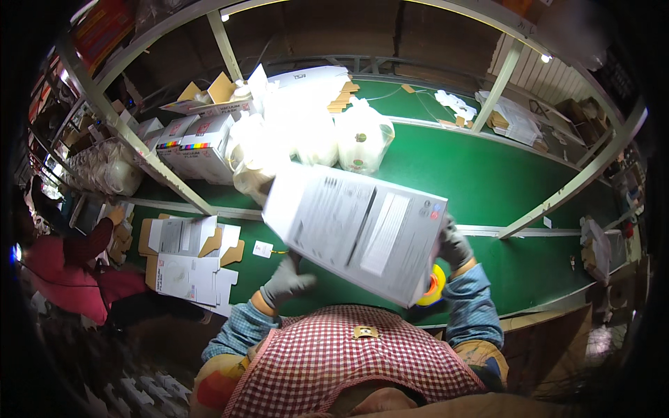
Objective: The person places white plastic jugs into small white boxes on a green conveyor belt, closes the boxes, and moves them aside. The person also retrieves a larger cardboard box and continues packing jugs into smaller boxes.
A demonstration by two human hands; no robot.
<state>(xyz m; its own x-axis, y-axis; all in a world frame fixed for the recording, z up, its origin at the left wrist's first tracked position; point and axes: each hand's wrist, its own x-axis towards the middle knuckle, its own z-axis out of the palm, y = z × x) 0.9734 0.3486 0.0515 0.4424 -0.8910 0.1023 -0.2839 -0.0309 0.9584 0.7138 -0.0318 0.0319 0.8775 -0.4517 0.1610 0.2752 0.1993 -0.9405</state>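
Observation:
A printed white and grey cardboard carton (360, 230) is tilted above the green bench, slightly blurred. My right hand (456, 244), in a grey glove, grips its right end; some fingers are hidden behind the cardboard. Just below the carton's lower left edge is my left hand (287, 282), also gloved, thumb spread from the fingers and nothing seen in it. Partly behind the carton's lower right corner sits a roll of yellow tape (433, 286). A small white tag (263, 248) with a yellow cord lies left of the carton.
Flattened vacuum flask cartons (188, 266) lie at the left on the bench. White plastic-bagged items (364, 137) stand on the green conveyor belt (444, 157), near closed cartons (206, 141). A metal post (564, 185) rises at the right. A co-worker's arm (91, 237) reaches in at far left.

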